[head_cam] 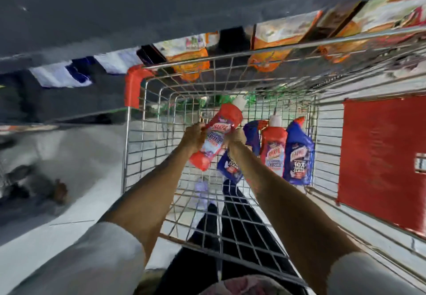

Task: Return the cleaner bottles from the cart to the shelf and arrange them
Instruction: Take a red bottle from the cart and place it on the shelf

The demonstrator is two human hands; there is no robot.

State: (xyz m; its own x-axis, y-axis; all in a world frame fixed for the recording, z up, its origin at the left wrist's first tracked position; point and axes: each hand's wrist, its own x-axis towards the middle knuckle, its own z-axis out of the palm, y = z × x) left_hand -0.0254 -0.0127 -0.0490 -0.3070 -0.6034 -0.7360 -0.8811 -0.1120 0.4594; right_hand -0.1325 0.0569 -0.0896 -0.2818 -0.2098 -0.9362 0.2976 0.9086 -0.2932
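I look down into a wire cart [138, 147]. My left hand [194, 136] and my right hand [235, 136] both grip a red cleaner bottle [215, 138] with a white cap, held tilted above the cart's floor. Under my right wrist lies a blue bottle [228, 168]. Another blue bottle [252, 136] sits just behind my right hand. Against the cart's right wall, a second red bottle [273, 149] and a blue bottle [298, 158] lie side by side.
The cart has a red corner guard [132, 87] and a red panel [380, 156] on its right side. Beyond the far rim is a shelf with orange packets [191, 61] and white-and-blue packs [62, 75]. Pale floor [87, 156] lies to the left.
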